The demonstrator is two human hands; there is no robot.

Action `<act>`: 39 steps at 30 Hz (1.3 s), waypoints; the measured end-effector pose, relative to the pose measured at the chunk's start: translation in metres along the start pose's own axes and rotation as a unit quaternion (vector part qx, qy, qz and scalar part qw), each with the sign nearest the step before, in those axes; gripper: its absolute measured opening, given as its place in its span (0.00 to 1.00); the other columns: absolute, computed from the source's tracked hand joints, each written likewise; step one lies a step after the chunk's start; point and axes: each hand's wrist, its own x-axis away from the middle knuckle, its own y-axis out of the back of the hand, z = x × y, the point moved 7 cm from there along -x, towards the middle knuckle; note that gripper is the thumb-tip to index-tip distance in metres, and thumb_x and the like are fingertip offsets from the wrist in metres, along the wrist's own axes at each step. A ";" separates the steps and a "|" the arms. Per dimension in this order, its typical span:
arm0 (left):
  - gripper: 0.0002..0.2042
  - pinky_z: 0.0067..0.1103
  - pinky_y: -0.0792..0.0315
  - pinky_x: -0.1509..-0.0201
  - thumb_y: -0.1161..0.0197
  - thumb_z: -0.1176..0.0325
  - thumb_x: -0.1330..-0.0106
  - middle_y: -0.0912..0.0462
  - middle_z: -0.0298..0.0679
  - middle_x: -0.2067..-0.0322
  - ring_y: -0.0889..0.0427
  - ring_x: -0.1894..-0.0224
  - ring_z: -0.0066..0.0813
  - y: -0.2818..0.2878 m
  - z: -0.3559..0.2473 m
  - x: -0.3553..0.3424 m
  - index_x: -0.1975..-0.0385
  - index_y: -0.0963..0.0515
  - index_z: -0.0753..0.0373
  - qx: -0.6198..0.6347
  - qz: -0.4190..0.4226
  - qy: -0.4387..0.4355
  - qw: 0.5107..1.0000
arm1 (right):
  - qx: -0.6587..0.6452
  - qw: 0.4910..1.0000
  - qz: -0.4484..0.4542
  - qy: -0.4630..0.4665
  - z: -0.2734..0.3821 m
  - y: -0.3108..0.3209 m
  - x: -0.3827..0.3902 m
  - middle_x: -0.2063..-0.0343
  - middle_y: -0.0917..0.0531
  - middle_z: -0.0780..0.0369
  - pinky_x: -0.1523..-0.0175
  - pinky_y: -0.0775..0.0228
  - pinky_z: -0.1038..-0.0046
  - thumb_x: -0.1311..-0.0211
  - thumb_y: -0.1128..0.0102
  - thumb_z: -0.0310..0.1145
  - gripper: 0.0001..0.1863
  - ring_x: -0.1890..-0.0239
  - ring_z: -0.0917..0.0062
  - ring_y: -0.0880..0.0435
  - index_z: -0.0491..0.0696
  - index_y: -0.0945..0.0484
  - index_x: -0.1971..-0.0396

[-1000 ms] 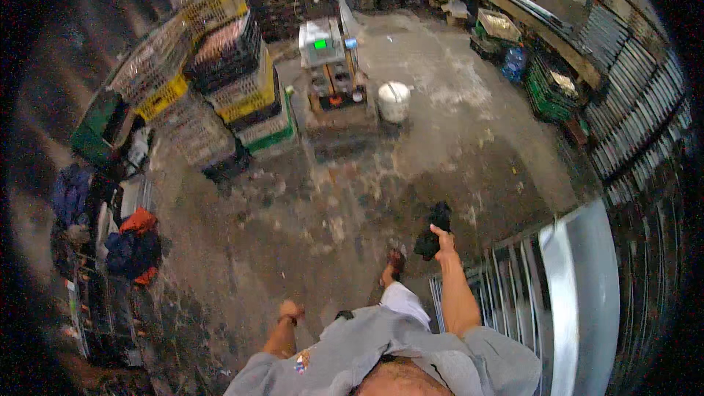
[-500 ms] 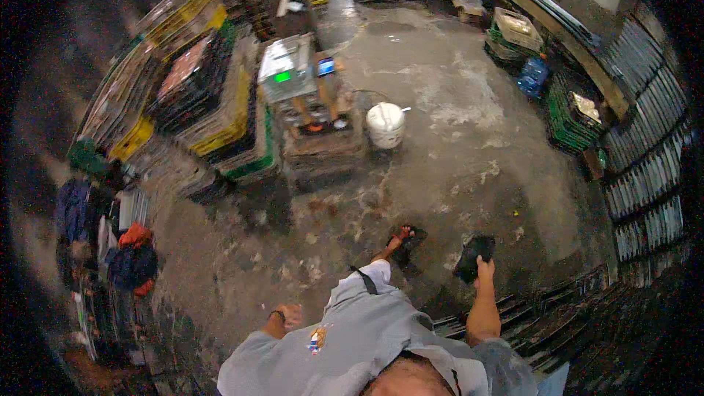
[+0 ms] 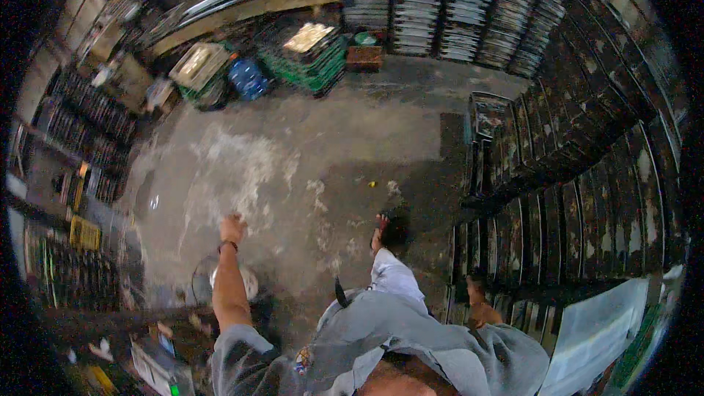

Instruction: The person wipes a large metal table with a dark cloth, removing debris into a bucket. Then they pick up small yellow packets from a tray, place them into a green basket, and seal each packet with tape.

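My left hand (image 3: 232, 229) is stretched forward over the floor, fingers loosely apart, with nothing seen in it. A dark band circles that wrist. Below this forearm stands a white bucket (image 3: 246, 283), partly covered by the arm. My right hand (image 3: 477, 290) hangs at my side, close to the stacked dark metal trays (image 3: 557, 242). Its fingers look closed, but they are dim and blurred. Whatever they hold merges with the dark stacks behind, so I cannot make it out.
Green crates (image 3: 323, 66) and a blue water jug (image 3: 249, 77) stand along the far side. Tall stacks of pale trays (image 3: 418, 7) rise behind. A scale (image 3: 158, 367) with a green display is at the lower left. One foot (image 3: 379, 233) is forward on the concrete floor (image 3: 367, 128).
My view and body have turned right, so the scale and bucket shifted to the lower left. My left arm has swung forward; my right has drawn back. The black thing in my right hand no longer shows clearly.
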 end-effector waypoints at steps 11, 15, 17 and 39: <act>0.17 0.32 0.25 0.55 0.41 0.52 0.34 0.15 0.42 0.61 0.17 0.59 0.40 0.003 -0.374 -0.195 0.60 0.18 0.59 0.233 0.217 -0.069 0.945 | 0.016 0.998 0.023 -0.051 0.165 0.039 -0.169 0.69 0.18 0.59 0.60 0.25 0.61 0.40 0.38 0.49 0.17 0.67 0.64 0.17 0.49 0.22 0.68; 0.16 0.31 0.26 0.56 0.40 0.52 0.34 0.17 0.41 0.64 0.18 0.61 0.39 -0.083 -0.384 -0.210 0.63 0.19 0.59 0.246 0.353 0.039 0.902 | -0.065 0.997 -0.020 0.034 0.340 0.081 -0.300 0.71 0.18 0.59 0.61 0.26 0.61 0.41 0.37 0.52 0.18 0.68 0.65 0.17 0.50 0.21 0.71; 0.15 0.31 0.26 0.57 0.40 0.52 0.34 0.18 0.40 0.66 0.19 0.63 0.38 -0.113 -0.399 -0.246 0.65 0.19 0.59 0.235 0.408 0.072 0.879 | -0.119 0.990 -0.057 0.044 0.399 0.118 -0.361 0.73 0.18 0.59 0.62 0.26 0.61 0.42 0.37 0.53 0.19 0.69 0.66 0.17 0.50 0.20 0.73; 0.29 0.32 0.30 0.68 0.44 0.49 0.31 0.22 0.41 0.88 0.23 0.82 0.35 0.039 -1.448 -1.032 0.90 0.23 0.65 0.180 0.141 -0.514 0.827 | -0.206 0.909 -0.102 -0.348 0.488 0.242 -0.652 0.77 0.16 0.57 0.66 0.24 0.58 0.45 0.37 0.51 0.18 0.72 0.61 0.16 0.50 0.16 0.76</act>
